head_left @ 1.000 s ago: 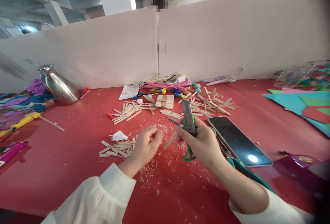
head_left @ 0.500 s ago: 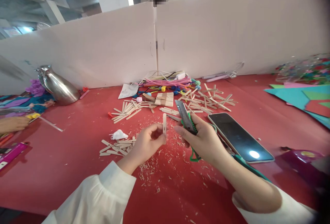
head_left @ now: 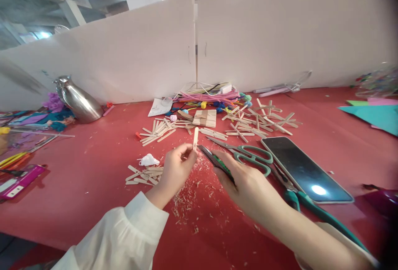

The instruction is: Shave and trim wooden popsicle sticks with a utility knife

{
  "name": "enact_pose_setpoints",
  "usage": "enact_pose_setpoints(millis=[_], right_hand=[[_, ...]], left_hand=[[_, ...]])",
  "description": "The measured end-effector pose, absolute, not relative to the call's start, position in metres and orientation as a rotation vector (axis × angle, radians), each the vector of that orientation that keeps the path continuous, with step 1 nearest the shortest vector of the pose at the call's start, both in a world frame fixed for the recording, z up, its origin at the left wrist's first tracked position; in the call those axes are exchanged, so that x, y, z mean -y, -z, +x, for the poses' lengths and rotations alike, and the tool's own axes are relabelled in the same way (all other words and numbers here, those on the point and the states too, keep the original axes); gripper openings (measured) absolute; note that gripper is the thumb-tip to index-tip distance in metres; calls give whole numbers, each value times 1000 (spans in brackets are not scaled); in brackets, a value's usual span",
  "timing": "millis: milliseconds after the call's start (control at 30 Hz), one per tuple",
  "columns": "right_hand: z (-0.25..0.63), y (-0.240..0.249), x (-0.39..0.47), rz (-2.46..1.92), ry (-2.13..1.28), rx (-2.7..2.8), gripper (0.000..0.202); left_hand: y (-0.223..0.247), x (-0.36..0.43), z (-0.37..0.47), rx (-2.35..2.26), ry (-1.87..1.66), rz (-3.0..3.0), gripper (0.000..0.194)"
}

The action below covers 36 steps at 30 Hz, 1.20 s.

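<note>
Pinched between thumb and fingers of my left hand, a short wooden stick stands nearly upright. My right hand is wrapped round a green and black utility knife, whose blade points left at the stick's lower part, close to my left fingertips. Wood shavings lie scattered on the red table beneath both hands. Just beyond the knife are green-handled scissors, lying with their tips to the left.
Stick piles lie behind and left of my hands, more at the back right. A phone and green-handled pliers lie right. A metal jug stands back left, a pink tool front left.
My right hand has turned the knife from nearly upright to slanting left, its blade now near the stick. The scissors are more exposed. The other person's hand at the left has mostly gone from view.
</note>
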State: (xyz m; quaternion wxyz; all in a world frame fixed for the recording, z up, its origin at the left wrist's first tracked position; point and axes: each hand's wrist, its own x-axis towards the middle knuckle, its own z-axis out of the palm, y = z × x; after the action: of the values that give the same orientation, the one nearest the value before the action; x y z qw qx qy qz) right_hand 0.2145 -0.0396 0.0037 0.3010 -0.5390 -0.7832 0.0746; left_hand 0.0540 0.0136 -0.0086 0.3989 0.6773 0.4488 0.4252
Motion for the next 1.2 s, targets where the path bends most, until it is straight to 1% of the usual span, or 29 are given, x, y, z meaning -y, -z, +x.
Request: enact_pose_setpoints(millis=[233,500,600,767,800,833,933,1000,1100,1200], right_hand=[[215,-5,40,-1484,-312,2053,37],[213,-7,40,-1491,-480,1992,39],[213,-8,41,-1496,-545,1951,37],[210,-9,43,-1450,-1031,1699,29],[208,-8,43,-1447,-1033,1687,29],[207,-8,43,-1454,-965,1712,29],[206,-4,42,-1502,-583,1882,31],[207,-2,42,-1541,-411,1958,33],[206,-1,42,-1568,-380,1977,32],[204,-2,43,-1525,-527,1913,30]], left_hand=[[7,-13,56,-1227,-1068,1772,24],[2,-11,56,-1268,-1087,1951,21],[3,-11,56,-1267,-1094,2070,21],[2,-13,56,-1331,-1109,2229,21],[1,-13,56,-1346,-1107,2232,21],[1,-14,56,-1354,-1103,2223,21],[1,-14,56,-1341,-1087,2159,23],[2,-15,56,-1325,-1071,2132,24],[3,-15,56,-1342,-1052,2136,24],[2,-14,57,-1380,-1058,2138,26]])
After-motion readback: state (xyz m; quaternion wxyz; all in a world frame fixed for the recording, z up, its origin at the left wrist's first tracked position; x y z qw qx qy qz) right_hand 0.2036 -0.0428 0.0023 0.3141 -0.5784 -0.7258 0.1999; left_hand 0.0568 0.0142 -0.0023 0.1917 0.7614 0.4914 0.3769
